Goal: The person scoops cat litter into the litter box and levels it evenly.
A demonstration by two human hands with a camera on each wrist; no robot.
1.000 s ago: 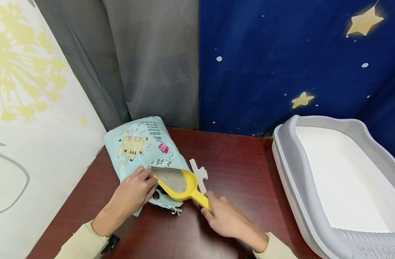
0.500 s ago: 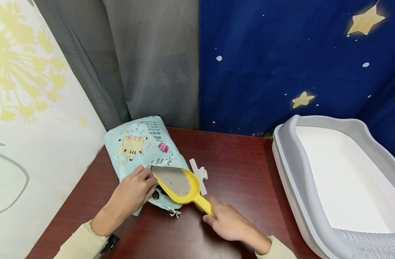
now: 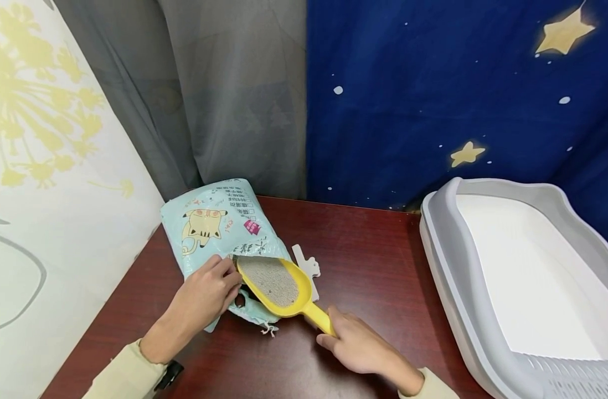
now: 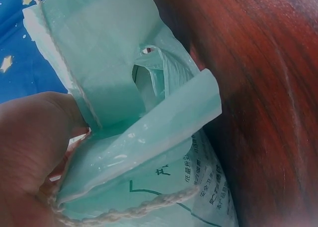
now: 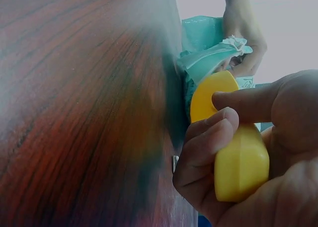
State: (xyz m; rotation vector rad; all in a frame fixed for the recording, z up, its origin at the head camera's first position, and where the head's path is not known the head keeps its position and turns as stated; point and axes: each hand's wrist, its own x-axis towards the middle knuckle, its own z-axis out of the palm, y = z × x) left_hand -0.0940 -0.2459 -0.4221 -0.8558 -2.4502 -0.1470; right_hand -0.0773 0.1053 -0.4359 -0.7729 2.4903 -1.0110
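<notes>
In the head view a light-blue bag (image 3: pixel 224 221) with a cartoon cat lies on the table, its mouth facing my hands. My left hand (image 3: pixel 204 291) pinches the edge of that mouth; the left wrist view shows the torn bag flap (image 4: pixel 149 142) and a twisted string beside the thumb. A yellow scoop (image 3: pixel 302 299) holds grey, grainy litter (image 3: pixel 271 280). The scoop's front end is hidden inside the bag mouth. My right hand (image 3: pixel 361 341) grips the scoop's handle (image 5: pixel 241 162), fingers curled round it in the right wrist view.
Just behind the scoop lies a white clip (image 3: pixel 309 269), partly covered by it. A large grey-and-white litter box (image 3: pixel 451 260) stands on the right of the reddish-brown table (image 3: pixel 354 244). A white patterned panel (image 3: pixel 60 166) borders the left side, with curtains at the back.
The scoop and my right hand have moved slightly right and toward me, so more of the litter in the scoop shows outside the bag. My left hand stays at the bag's mouth.
</notes>
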